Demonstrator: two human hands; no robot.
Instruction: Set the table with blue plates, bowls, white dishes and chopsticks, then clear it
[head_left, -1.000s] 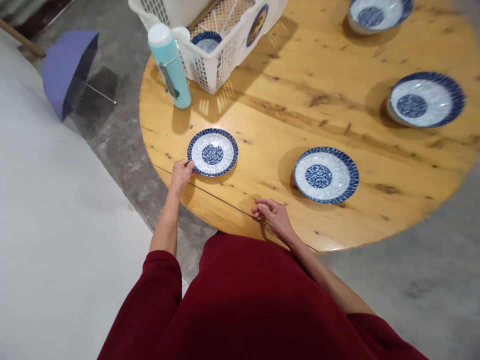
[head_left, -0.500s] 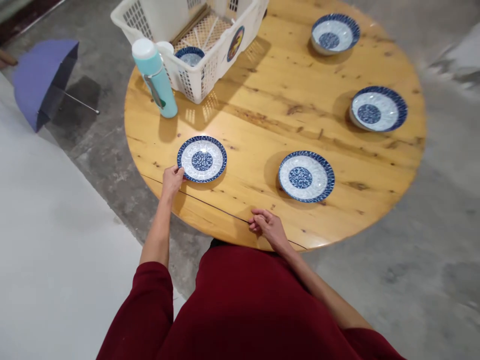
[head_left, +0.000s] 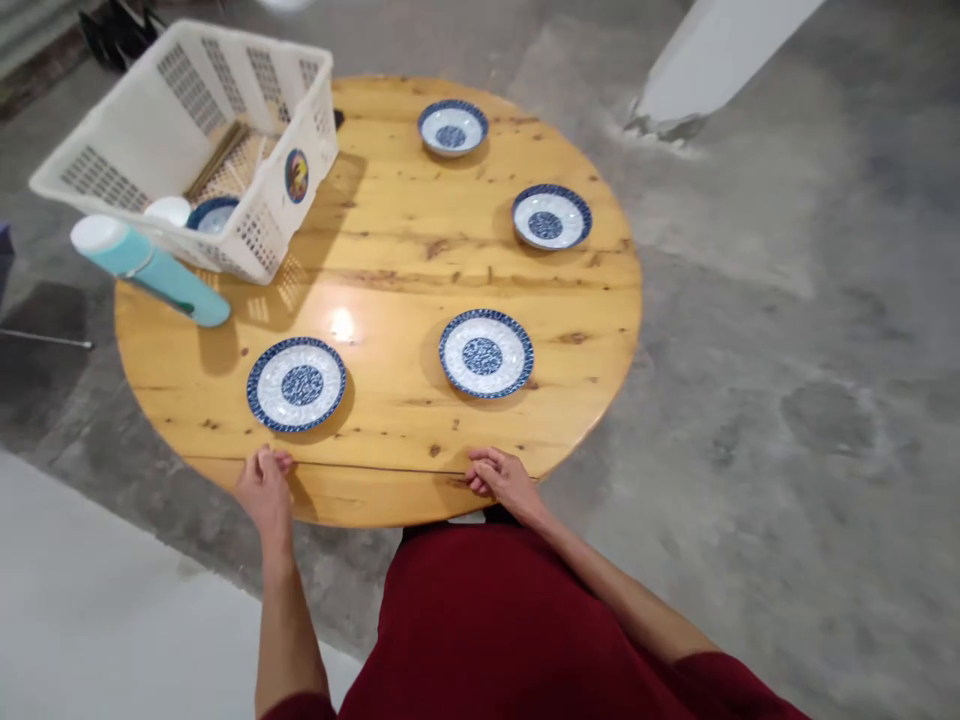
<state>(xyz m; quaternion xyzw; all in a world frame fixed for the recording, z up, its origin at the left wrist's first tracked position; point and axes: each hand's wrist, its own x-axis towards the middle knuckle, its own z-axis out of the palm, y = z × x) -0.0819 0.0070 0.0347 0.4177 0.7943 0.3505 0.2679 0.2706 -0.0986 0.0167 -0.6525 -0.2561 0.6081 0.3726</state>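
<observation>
A shallow bowl with a dark blue patterned rim and blue centre sits at the front left of the round wooden table. Just below it, my left hand hovers near the table edge, fingers curled in and holding nothing, apart from the rim. My right hand rests by the front edge with loosely closed fingers and nothing visible in them. Nearest to that hand is a matching bowl, a little above it. Two more such bowls, one on the right and one at the back, stand farther off.
A white plastic basket stands at the back left, with another blue-rimmed bowl and a white cup-like item inside. Beside it is a light-blue bottle. A dark seam runs along the wooden table; a white post rises beyond.
My left hand has let go of the front-left bowl's rim and drawn back towards me. The view has swung right; my right hand keeps near the table's front edge.
</observation>
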